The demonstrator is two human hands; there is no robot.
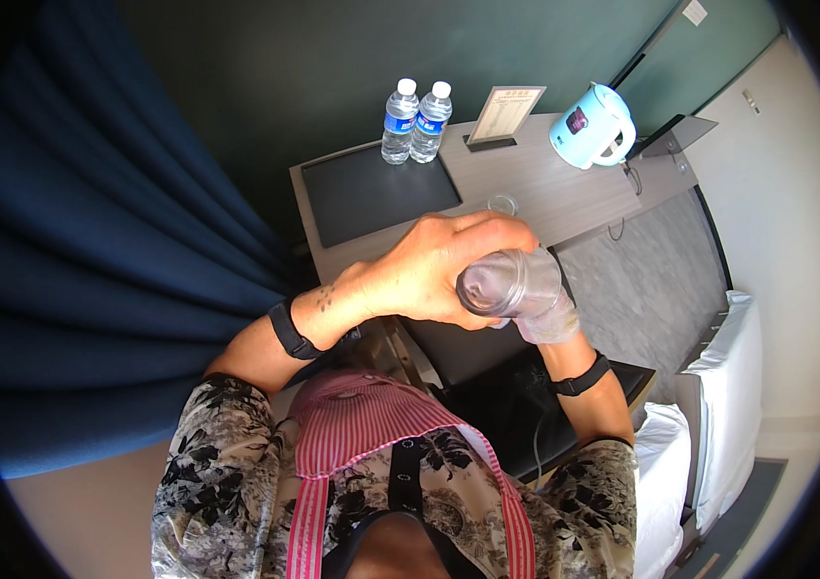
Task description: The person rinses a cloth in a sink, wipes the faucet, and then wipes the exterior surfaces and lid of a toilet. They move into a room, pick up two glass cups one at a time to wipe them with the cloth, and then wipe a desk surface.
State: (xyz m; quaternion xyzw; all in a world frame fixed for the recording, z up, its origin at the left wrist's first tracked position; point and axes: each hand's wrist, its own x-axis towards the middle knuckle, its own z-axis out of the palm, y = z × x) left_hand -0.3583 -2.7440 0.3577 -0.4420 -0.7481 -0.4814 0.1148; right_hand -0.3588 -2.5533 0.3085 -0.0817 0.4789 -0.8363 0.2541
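My left hand grips a clear drinking glass, its fingers curled over the glass's top and side. From the other side my right hand meets the glass, covered by a thin, whitish translucent material; whether this is a glove or a cloth I cannot tell. Something pale and crumpled shows through the glass, and the right fingers are hidden. Just beyond my left hand, a second clear glass stands on the wooden desk.
On the desk are a black tray, two water bottles, a sign stand bearing writing and a light blue electric kettle. A black chair is below my hands. A blue curtain hangs at left; white pillows lie at right.
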